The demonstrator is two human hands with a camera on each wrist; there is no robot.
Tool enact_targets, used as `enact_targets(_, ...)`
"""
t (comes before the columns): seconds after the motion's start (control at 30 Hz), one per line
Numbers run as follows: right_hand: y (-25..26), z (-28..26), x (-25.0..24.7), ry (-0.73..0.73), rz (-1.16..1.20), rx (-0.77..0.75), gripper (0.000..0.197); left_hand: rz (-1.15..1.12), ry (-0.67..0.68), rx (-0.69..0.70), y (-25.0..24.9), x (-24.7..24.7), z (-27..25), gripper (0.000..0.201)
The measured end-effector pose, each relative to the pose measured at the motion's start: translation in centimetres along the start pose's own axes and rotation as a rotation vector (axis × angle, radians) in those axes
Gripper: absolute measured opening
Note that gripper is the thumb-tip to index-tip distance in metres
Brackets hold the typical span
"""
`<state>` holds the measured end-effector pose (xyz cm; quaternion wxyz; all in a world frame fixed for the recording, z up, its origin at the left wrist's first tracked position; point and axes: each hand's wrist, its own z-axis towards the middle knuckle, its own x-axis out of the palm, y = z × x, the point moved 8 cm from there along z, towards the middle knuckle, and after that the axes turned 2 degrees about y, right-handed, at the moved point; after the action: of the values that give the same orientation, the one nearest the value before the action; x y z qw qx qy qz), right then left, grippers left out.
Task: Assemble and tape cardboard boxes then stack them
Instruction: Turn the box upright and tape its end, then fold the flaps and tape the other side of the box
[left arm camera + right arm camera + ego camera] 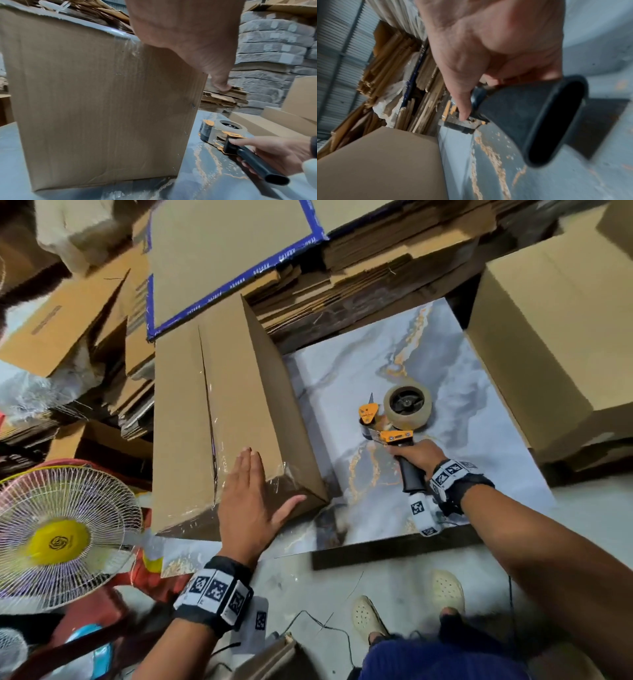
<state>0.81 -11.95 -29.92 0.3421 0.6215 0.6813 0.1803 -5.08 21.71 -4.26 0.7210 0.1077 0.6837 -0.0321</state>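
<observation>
A tall cardboard box (219, 412) stands on the marble-patterned board (445, 364), its top flaps closed with clear tape along the seam. My left hand (251, 494) lies flat on the box's near top corner, fingers straight, thumb spread over the edge. In the left wrist view the box's side (102, 108) fills the frame under my palm (188, 33). To the right, my right hand (416, 455) grips the black handle of an orange tape dispenser (394, 419) that lies on the board with its tape roll flat. The handle (539, 121) shows large in the right wrist view.
Another assembled box (555, 330) stands at the right. Flattened cardboard stacks (376, 261) and a blue-edged sheet (233, 258) lie behind. A white fan (61, 539) with a yellow hub sits at the left. My feet (407, 607) are on the concrete floor.
</observation>
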Motion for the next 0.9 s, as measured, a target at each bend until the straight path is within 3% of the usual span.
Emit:
enact_targets(0.17, 4.4, -7.4, -2.9, -0.238, -0.139, -0.079, 0.043, -0.014, -0.027, 0.028, 0.0, 0.2, 0.2, 0.082)
enact_targets(0.27, 5.2, -8.8, -1.9, -0.337, -0.168, -0.166, 0.046, -0.035, -0.041, -0.007, -0.3, 0.0, 0.3, 0.080)
enact_targets(0.37, 7.1, -12.1, 0.5, -0.405, -0.077, -0.338, 0.029, -0.080, -0.061, -0.039, -0.5, 0.0, 0.5, 0.084)
enact_targets(0.5, 10.8, -16.2, 5.2, -0.302, 0.164, -0.582, 0.023, -0.103, -0.073, -0.035, -0.8, -0.1, 0.6, 0.093)
enact_targets(0.7, 16.5, -19.6, 9.4, -0.190, 0.386, -0.755, 0.003, -0.091, -0.068, 0.022, -0.7, 0.1, 0.6, 0.105)
enact_targets(0.83, 18.7, -20.6, 9.9, -0.124, 0.391, -0.795, 0.028, -0.113, 0.053, 0.073, -0.5, 0.3, 0.5, 0.115)
enact_targets(0.9, 19.3, -20.6, 10.4, -0.054, 0.409, -0.789, 0.042, -0.162, 0.139, 0.161, -0.1, -0.2, 0.5, 0.107)
